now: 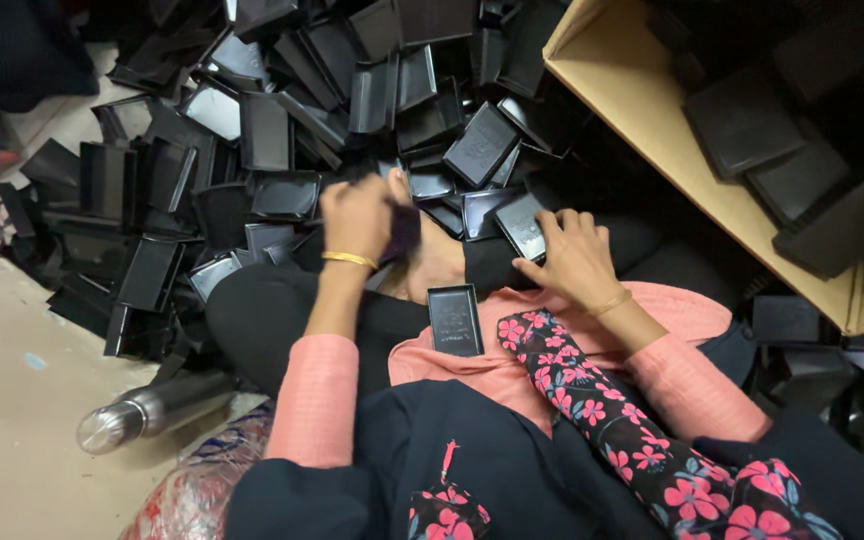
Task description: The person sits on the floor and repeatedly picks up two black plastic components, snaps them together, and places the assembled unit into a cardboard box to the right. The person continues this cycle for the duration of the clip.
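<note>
I sit on the floor facing a big heap of black rectangular plastic trays [282, 130]. My left hand [357, 215], with a gold bangle on its wrist, is raised and slightly blurred, its fingers closed on a dark purplish cloth-like piece [404, 232]. My right hand [574, 258] grips the edge of one glossy black tray [518, 224] at the front of the heap. Another black tray [454, 320] lies flat on my lap, between my two forearms, on the pink cloth.
An open cardboard box [652, 130] at the upper right holds several black trays. A steel bottle [152, 410] lies on the beige floor at the lower left. More black trays [802, 330] sit at the right, below the box.
</note>
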